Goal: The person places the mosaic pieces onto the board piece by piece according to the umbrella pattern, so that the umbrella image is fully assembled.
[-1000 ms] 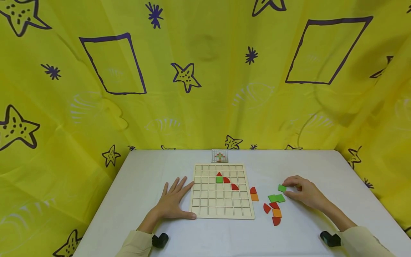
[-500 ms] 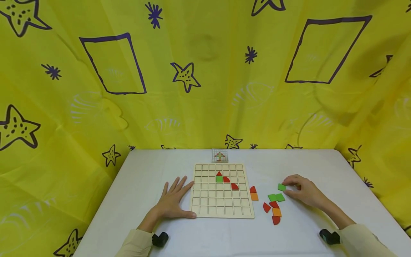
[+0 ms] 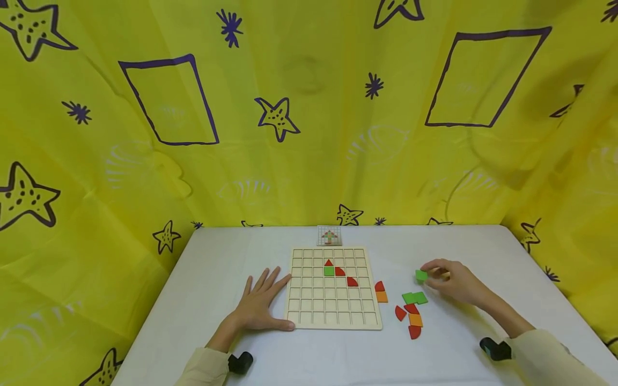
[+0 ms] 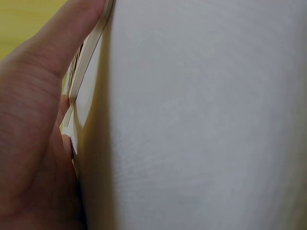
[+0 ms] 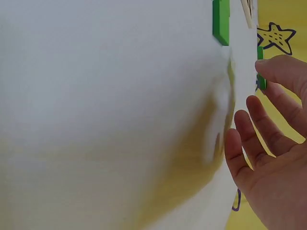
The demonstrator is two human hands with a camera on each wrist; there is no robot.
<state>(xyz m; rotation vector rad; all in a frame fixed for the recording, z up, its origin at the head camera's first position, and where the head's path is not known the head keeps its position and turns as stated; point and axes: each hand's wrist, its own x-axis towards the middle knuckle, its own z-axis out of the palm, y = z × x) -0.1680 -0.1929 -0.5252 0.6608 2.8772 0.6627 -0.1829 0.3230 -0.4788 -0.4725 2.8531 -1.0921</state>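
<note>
My left hand [image 3: 259, 306] lies with fingers spread at the left side of a pale wooden grid board [image 3: 309, 317], thumb at its near left corner. In the left wrist view, that thumb [image 4: 62, 36] presses along the board's edge. Right of the board, my right hand [image 3: 456, 283] pinches a green square tile [image 3: 421, 276] between thumb and index finger. The right wrist view shows this tile [image 5: 261, 72] raised off the table, the other fingers loosely bent. On the board sit a red triangle [image 3: 329, 262], a green square [image 3: 329, 271] and two red quarter-circles [image 3: 352, 281].
Several loose tiles lie right of the board: green squares [image 3: 415, 298], red quarter-circles [image 3: 401, 313] and orange squares [image 3: 416, 320]. A small pattern card [image 3: 329, 235] lies behind the board. A yellow patterned curtain [image 3: 309, 177] closes off the table's back and sides.
My right hand has lifted the green tile and shifted it slightly left and away from me. My left hand stays at the board.
</note>
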